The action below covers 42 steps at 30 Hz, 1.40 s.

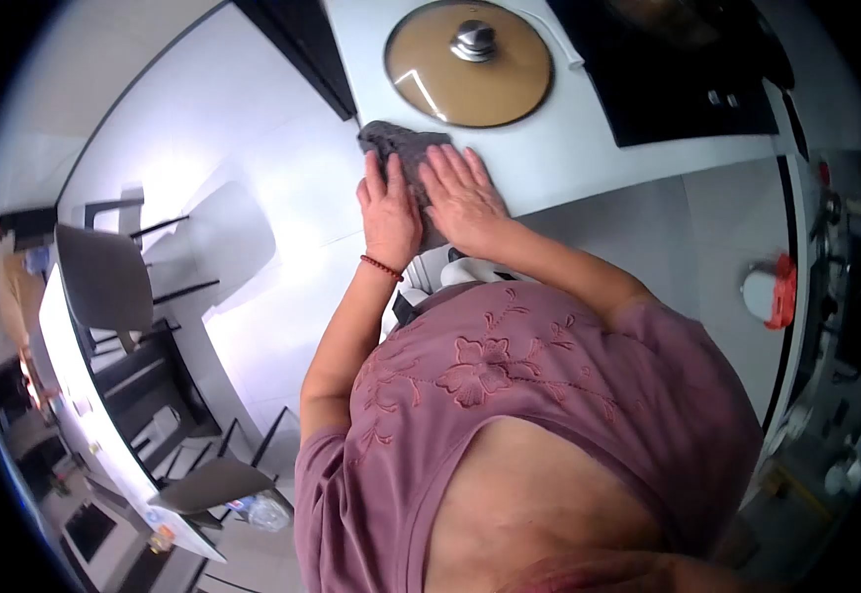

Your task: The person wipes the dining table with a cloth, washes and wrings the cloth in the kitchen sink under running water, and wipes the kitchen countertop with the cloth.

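Note:
A dark grey cloth (405, 144) lies bunched over the corner of the white countertop (549, 178), part of it hanging past the edge. My left hand (391, 215), with a red bead bracelet at the wrist, rests on the cloth's left side with its fingers stretched out. On the cloth's right side my right hand (464, 201) lies flat, fingers extended and slightly spread. Just beyond the cloth sits a round glass lid (470, 84) with a dark rim and a metal knob. The cloth's underside is hidden.
A black cooktop (692, 99) is set in the counter at the right. Grey chairs (104, 277) stand beside a white table (70, 381) at the left. A red and white object (772, 292) is by the right-hand edge of the floor.

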{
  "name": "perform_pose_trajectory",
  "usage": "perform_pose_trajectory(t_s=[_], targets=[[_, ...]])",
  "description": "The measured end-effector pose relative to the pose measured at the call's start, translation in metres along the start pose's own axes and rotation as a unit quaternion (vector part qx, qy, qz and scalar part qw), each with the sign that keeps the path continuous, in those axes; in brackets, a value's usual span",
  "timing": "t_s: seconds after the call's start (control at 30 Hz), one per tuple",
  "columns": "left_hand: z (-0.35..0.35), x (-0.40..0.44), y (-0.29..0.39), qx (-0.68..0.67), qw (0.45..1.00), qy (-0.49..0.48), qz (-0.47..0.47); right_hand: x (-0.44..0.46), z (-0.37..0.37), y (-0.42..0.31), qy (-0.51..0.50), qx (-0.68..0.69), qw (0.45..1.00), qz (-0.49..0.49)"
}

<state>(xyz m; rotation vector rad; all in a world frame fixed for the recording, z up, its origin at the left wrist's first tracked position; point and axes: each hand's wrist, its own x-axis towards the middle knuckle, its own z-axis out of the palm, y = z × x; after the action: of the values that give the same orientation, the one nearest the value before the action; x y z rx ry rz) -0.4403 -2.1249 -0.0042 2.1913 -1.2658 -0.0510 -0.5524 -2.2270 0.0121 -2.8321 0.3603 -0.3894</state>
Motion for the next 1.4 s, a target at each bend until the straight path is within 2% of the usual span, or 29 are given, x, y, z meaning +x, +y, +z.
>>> perform_pose_trajectory(t_s=[0.03, 0.1, 0.13, 0.3, 0.37, 0.43, 0.5, 0.67, 0.73, 0.83, 1.1, 1.17, 1.2, 1.3, 1.4], targets=[[0.001, 0.006, 0.003, 0.027, 1.0, 0.0, 0.003, 0.004, 0.002, 0.003, 0.006, -0.002, 1.0, 0.012], [0.006, 0.016, -0.003, 0.13, 0.989, -0.011, 0.07, 0.01, 0.008, 0.005, 0.014, -0.013, 1.0, 0.001], [0.011, 0.017, -0.002, 0.109, 0.993, -0.009, 0.037, 0.01, 0.012, 0.008, 0.027, -0.021, 0.999, 0.0], [0.001, 0.01, 0.012, 0.187, 0.975, -0.063, 0.106, -0.014, -0.006, 0.016, 0.016, -0.01, 1.0, -0.006], [0.005, 0.004, 0.025, 0.135, 0.986, -0.025, 0.096, -0.033, -0.017, 0.023, 0.01, -0.002, 1.0, 0.02], [0.011, 0.01, 0.039, 0.104, 0.984, -0.055, 0.134, -0.045, -0.023, 0.03, 0.013, -0.024, 0.999, 0.032], [0.029, 0.018, 0.043, 0.114, 0.98, -0.076, 0.141, -0.049, -0.025, 0.036, 0.015, -0.018, 0.996, 0.082], [0.053, 0.042, 0.045, 0.115, 0.979, -0.05, 0.161, -0.03, -0.017, 0.05, 0.045, -0.04, 0.991, 0.119], [0.053, 0.055, 0.048, 0.103, 0.983, -0.032, 0.148, -0.02, -0.015, 0.058, 0.088, -0.043, 0.987, 0.128], [0.056, 0.076, 0.05, 0.105, 0.984, -0.027, 0.14, -0.003, -0.012, 0.074, 0.098, -0.07, 0.983, 0.135], [0.065, 0.124, 0.032, 0.139, 0.981, 0.011, 0.138, 0.043, 0.0, 0.1, 0.082, -0.106, 0.978, 0.158], [0.061, 0.136, 0.025, 0.169, 0.971, -0.012, 0.171, 0.056, 0.001, 0.103, 0.065, -0.102, 0.979, 0.165], [0.062, 0.136, 0.023, 0.164, 0.981, 0.011, 0.106, 0.063, 0.004, 0.104, 0.063, -0.1, 0.978, 0.173], [0.059, 0.136, 0.017, 0.185, 0.98, 0.009, 0.073, 0.069, 0.008, 0.105, 0.05, -0.09, 0.975, 0.194], [0.055, 0.121, 0.011, 0.198, 0.978, -0.01, 0.069, 0.061, 0.005, 0.103, 0.072, -0.055, 0.986, 0.141]])
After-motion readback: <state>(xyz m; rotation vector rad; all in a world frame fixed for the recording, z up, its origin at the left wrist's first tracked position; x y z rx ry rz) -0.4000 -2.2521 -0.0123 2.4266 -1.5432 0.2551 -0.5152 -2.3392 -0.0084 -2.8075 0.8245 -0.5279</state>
